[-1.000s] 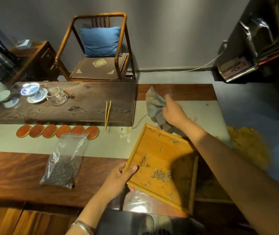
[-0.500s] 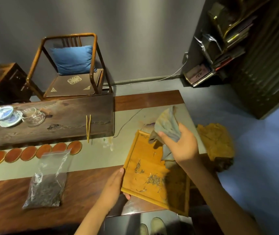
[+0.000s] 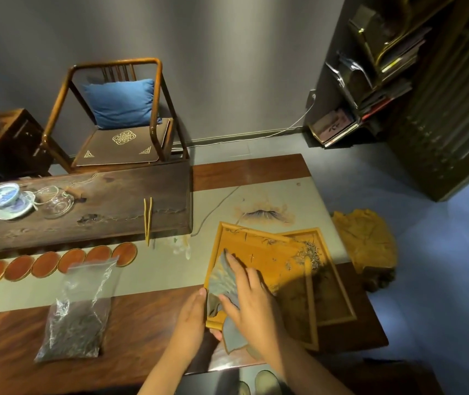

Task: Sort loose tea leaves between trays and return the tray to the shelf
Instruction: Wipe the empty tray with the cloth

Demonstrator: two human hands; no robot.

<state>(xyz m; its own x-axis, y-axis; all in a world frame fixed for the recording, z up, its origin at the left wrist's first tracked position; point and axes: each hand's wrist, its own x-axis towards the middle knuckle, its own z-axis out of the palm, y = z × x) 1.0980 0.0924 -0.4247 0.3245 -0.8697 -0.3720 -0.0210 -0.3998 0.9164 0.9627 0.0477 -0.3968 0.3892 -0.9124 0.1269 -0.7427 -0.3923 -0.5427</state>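
A light wooden tray [image 3: 258,246] lies tilted across a second, lower wooden tray [image 3: 333,292] at the table's near right corner. Loose tea leaves [image 3: 308,253] are heaped where the upper tray's far right edge meets the lower one. My left hand [image 3: 192,323] grips the upper tray's near left corner. My right hand [image 3: 249,297] presses a grey cloth [image 3: 221,277] flat onto the upper tray's near left part. A shelf [image 3: 375,75] with boxes and books stands by the wall at the right.
A clear bag of dark tea [image 3: 78,312] lies left of my hands. Several round orange coasters [image 3: 56,263] line the runner. A dark tea board [image 3: 85,212] holds blue-white cups [image 3: 2,199], a glass pitcher [image 3: 56,202] and bamboo tongs [image 3: 147,220]. A carved stump [image 3: 367,246] stands right of the table; a chair [image 3: 122,118] behind.
My right hand picked the grey cloth up from beyond the tray and brought it down onto the tray's near left part. The tea leaves now lie at the tray's far right.
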